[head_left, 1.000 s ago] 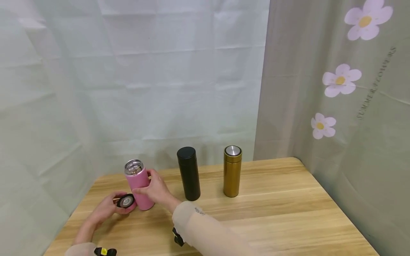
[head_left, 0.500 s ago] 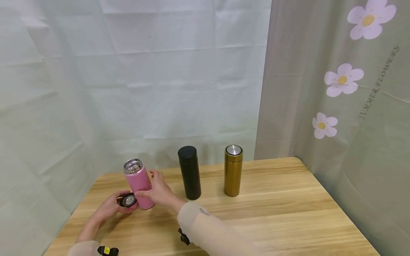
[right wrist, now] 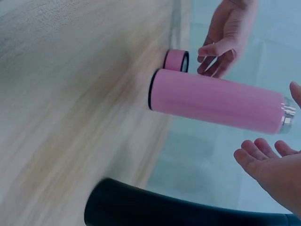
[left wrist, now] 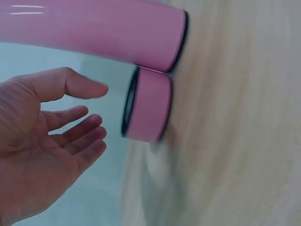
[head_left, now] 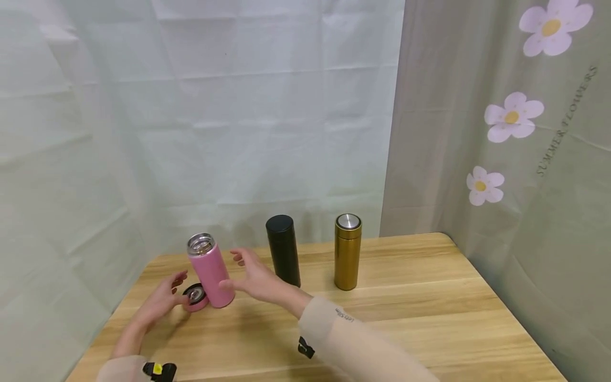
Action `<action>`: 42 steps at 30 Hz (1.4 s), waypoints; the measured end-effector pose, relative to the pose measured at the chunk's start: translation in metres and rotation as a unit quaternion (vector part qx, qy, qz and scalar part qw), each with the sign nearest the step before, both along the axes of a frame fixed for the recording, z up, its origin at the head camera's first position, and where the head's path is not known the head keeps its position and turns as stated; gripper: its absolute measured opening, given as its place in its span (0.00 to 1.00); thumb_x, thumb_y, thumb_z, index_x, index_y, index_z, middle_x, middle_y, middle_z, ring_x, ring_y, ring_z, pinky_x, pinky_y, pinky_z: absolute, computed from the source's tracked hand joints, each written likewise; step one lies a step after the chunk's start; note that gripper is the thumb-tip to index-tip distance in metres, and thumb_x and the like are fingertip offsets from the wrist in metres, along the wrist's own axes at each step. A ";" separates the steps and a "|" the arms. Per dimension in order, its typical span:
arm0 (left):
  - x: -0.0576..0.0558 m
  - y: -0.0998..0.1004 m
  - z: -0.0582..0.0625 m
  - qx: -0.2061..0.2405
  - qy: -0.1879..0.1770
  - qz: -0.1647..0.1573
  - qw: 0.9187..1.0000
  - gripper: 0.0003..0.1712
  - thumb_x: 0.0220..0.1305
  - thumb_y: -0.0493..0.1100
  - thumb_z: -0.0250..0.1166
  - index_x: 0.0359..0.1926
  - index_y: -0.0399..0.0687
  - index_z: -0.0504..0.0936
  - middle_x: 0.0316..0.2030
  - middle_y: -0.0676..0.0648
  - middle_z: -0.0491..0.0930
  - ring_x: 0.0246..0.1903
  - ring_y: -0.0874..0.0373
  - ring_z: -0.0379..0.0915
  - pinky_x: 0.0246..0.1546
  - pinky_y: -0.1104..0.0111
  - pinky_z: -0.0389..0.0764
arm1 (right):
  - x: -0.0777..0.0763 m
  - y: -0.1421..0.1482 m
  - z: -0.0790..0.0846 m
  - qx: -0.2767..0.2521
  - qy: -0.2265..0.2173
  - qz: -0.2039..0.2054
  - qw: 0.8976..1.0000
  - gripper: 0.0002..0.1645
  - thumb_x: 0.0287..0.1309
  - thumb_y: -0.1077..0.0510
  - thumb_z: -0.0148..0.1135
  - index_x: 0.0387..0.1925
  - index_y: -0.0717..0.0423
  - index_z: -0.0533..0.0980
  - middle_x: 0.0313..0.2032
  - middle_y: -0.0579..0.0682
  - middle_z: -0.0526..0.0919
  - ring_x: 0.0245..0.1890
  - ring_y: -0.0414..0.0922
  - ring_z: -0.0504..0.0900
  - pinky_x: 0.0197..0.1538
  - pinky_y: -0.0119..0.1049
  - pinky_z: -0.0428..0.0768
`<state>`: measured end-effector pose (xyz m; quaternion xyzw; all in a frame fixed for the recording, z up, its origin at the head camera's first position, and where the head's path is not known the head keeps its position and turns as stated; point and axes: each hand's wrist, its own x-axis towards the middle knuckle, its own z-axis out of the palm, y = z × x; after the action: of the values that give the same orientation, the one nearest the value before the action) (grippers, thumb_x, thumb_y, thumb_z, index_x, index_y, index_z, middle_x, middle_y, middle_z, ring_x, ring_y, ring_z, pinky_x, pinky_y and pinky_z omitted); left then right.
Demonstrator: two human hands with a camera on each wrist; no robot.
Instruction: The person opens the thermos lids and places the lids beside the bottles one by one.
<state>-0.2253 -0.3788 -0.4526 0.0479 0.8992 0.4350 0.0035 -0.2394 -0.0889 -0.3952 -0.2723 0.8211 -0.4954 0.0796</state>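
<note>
A pink thermos bottle (head_left: pixel 211 273) stands upright and uncapped on the table, its metal mouth bare. Its pink lid (left wrist: pixel 149 106) rests inner side up on the tabletop, right beside the bottle's base. My left hand (head_left: pixel 162 300) is just left of the lid with fingers loosely spread; the left wrist view shows a gap between the fingertips and the lid. To the right of the bottle, my right hand (head_left: pixel 258 278) has its fingers and thumb apart, and in the right wrist view it holds nothing.
Behind my right hand a black thermos (head_left: pixel 283 246) stands upright. Farther right is a gold thermos (head_left: pixel 347 254) with a silver top. The wooden table (head_left: pixel 429 297) meets pale curtains (head_left: pixel 286 106) at its back and sides.
Both hands have let go: the left has drawn back left from the lid, which now sits on the table, and the right has moved right, away from the pink bottle.
</note>
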 end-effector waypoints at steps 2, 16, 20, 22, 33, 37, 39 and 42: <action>0.001 0.001 0.006 0.004 0.017 0.003 1.000 0.46 0.59 0.26 0.64 0.72 0.14 0.50 0.69 0.15 0.54 0.69 0.20 0.50 0.70 0.33 0.54 | 0.001 0.005 0.004 0.001 0.004 0.011 1.000 0.48 0.61 0.41 0.75 0.76 0.45 0.63 0.66 0.43 0.72 0.69 0.45 0.71 0.66 0.43 0.75; 0.016 0.016 0.049 0.023 0.146 0.041 0.988 0.40 0.66 0.25 0.58 0.76 0.22 0.53 0.67 0.22 0.62 0.67 0.33 0.60 0.61 0.85 0.63 | 0.011 0.038 0.031 0.008 0.059 0.045 0.997 0.45 0.62 0.42 0.74 0.75 0.47 0.65 0.67 0.45 0.75 0.69 0.43 0.72 0.69 0.42 0.73; 0.019 0.030 0.068 0.052 0.224 0.082 0.970 0.39 0.65 0.23 0.58 0.76 0.29 0.59 0.66 0.29 0.66 0.62 0.65 0.64 0.58 0.89 0.62 | 0.015 0.051 0.039 -0.006 0.077 0.062 0.995 0.43 0.64 0.45 0.74 0.75 0.48 0.66 0.65 0.46 0.76 0.68 0.43 0.73 0.70 0.40 0.71; 0.021 0.040 0.078 0.062 0.249 0.097 0.962 0.38 0.65 0.23 0.59 0.76 0.31 0.62 0.65 0.35 0.69 0.59 0.75 0.62 0.59 0.87 0.64 | 0.015 0.057 0.043 -0.013 0.084 0.067 0.994 0.42 0.65 0.47 0.73 0.75 0.48 0.66 0.65 0.46 0.76 0.68 0.43 0.74 0.71 0.39 0.70; 0.036 0.087 0.110 0.106 0.244 0.058 0.962 0.35 0.73 0.32 0.63 0.78 0.41 0.63 0.68 0.44 0.67 0.64 0.71 0.63 0.63 0.82 0.66 | 0.020 0.088 0.053 -0.047 0.069 0.082 0.993 0.39 0.68 0.51 0.71 0.75 0.49 0.65 0.67 0.50 0.73 0.71 0.48 0.71 0.75 0.45 0.66; 0.040 0.099 0.116 0.121 0.228 0.037 0.965 0.35 0.75 0.35 0.63 0.78 0.44 0.63 0.71 0.41 0.64 0.68 0.63 0.63 0.63 0.82 0.67 | 0.021 0.101 0.057 -0.063 0.058 0.078 0.993 0.38 0.69 0.52 0.70 0.75 0.50 0.65 0.67 0.50 0.72 0.71 0.48 0.70 0.75 0.42 0.66; 0.041 0.105 0.118 0.130 0.217 0.026 0.967 0.35 0.76 0.37 0.62 0.79 0.45 0.62 0.72 0.40 0.64 0.70 0.56 0.62 0.62 0.82 0.67 | 0.022 0.108 0.059 -0.070 0.053 0.074 0.993 0.39 0.69 0.52 0.70 0.75 0.51 0.64 0.68 0.52 0.72 0.71 0.49 0.70 0.75 0.42 0.65; 0.043 0.114 0.122 0.136 0.204 0.013 0.969 0.34 0.77 0.41 0.62 0.79 0.47 0.62 0.73 0.41 0.64 0.72 0.47 0.61 0.61 0.83 0.66 | 0.023 0.118 0.060 -0.071 0.045 0.064 0.994 0.40 0.69 0.49 0.70 0.75 0.49 0.64 0.69 0.55 0.72 0.72 0.49 0.70 0.75 0.44 0.65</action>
<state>-0.1826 -0.2647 -0.3309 0.1241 0.8136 0.5343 -0.1926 -0.2164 0.0296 -0.3349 -0.3509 0.7674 -0.5338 0.0549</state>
